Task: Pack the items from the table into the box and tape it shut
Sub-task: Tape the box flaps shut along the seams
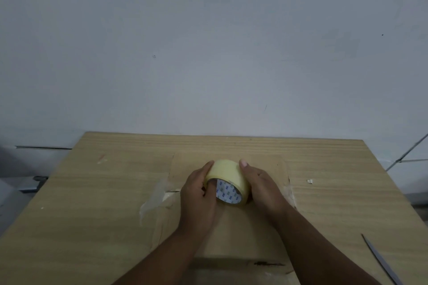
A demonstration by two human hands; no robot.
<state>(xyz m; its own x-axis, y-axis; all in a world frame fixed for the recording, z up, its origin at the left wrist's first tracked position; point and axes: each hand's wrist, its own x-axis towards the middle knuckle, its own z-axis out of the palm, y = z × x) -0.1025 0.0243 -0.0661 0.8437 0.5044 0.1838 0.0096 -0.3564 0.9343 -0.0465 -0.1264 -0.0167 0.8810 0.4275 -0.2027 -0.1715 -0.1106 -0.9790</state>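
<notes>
A closed cardboard box lies flat in the middle of the wooden table, nearly the same colour as the wood. On its top stands a roll of yellowish clear tape with a white printed core facing me. My left hand grips the roll's left side, thumb on the outer surface and fingers curled into the core. My right hand holds the right side, thumb up on top of the roll. Clear tape strips hang off the box's left side.
A grey scissor blade lies at the table's right front corner. A small white scrap sits right of the box. The table's far edge meets a plain grey wall. A metal part shows beyond the left edge.
</notes>
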